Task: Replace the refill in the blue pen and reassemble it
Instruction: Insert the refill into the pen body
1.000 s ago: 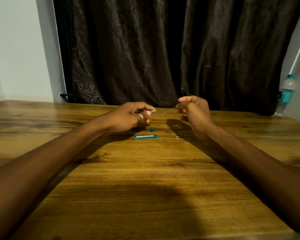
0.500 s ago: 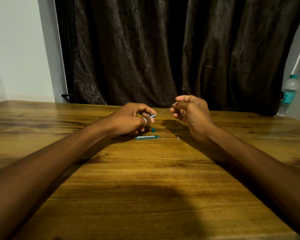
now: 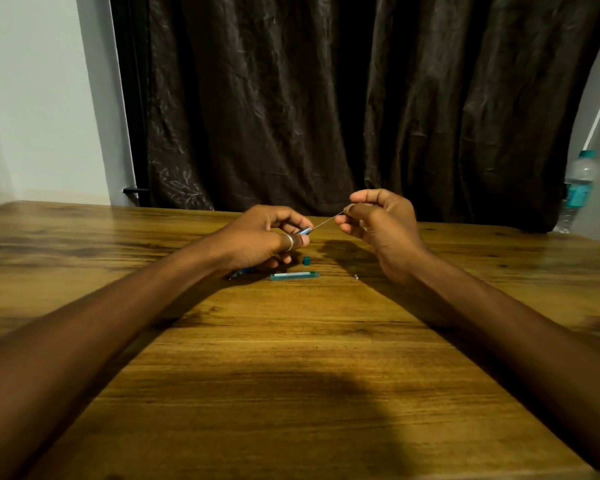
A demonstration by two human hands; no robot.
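My left hand (image 3: 264,237), with a ring on one finger, grips a blue pen barrel (image 3: 304,231) whose open end points right. A thin refill (image 3: 328,220) runs from that end up to my right hand (image 3: 378,220), which pinches its far end. The refill's near tip touches or sits just inside the barrel mouth. Below the hands, a teal refill case (image 3: 294,275) lies flat on the wooden table (image 3: 291,358), with a small teal cap (image 3: 306,260) behind it. A tiny pale part (image 3: 356,276) rests to the right. The pen's pointed tip (image 3: 239,273) pokes out under my left hand.
A dark curtain (image 3: 326,98) hangs behind the table's far edge. A clear water bottle with a teal label (image 3: 577,188) stands at the far right, beyond the table. The light wall (image 3: 42,98) is at the left.
The refill's tip was apart from the barrel a second ago; my hands closed in and the tip now meets the barrel's open end. The case and cap have not moved.
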